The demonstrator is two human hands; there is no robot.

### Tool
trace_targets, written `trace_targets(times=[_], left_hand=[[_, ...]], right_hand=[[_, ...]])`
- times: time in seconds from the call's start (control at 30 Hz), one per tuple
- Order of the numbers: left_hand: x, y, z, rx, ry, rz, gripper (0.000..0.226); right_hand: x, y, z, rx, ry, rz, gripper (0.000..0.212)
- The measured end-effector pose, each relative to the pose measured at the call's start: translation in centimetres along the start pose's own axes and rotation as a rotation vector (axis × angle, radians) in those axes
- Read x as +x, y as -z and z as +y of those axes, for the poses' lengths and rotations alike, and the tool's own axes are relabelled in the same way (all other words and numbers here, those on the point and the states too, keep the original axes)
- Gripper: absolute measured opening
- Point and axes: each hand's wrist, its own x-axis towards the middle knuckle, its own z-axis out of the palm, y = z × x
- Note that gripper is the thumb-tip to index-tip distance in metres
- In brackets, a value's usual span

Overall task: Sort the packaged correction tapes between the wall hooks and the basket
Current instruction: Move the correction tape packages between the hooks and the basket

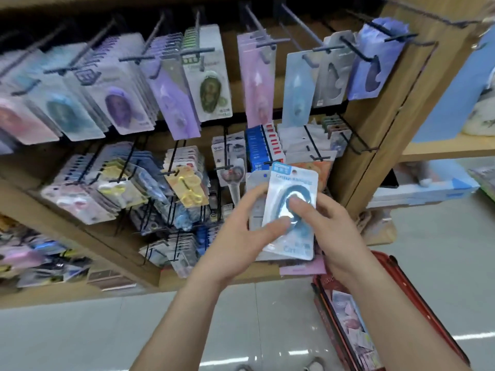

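The left hand point(238, 236) and right hand point(332, 226) both grip a blue pack point(294, 183) between them, thumbs on its blister, before the hooks point(312, 143). A red basket point(428, 315) sits below.

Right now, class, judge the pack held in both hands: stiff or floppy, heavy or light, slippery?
Probably fairly stiff: the pack lies flat between the left hand and right hand without sagging. Likely light: thin card with a small bubble. The glossy bubble may slip under a thumb.
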Motion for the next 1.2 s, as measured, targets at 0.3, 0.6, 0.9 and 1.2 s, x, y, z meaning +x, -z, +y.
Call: trace_targets(times=[0.3, 0.6, 0.9, 1.2], left_hand=[[-0.5, 3.7, 1.1, -0.329, -0.035, 0.475, 0.065], [2.8, -0.8, 2.8, 0.659, -0.565, 0.398, 0.041], [9.0, -4.8, 4.3, 0.357, -0.17, -0.15, 0.041], [15.2, -10.4, 6.2, -0.046, -0.176, 0.178, 0.037]], right_hand=[[0.3, -2.2, -1.1, -0.003, 0.061, 0.087, 0.022], [0.9, -1.0, -2.6, -0.186, 0.324, 0.209, 0.018], [3.6, 5.9, -6.1, -0.105, 0.315, 0.244, 0.023], [6.6, 10.2, -8.3, -0.157, 0.38, 0.175, 0.017]])
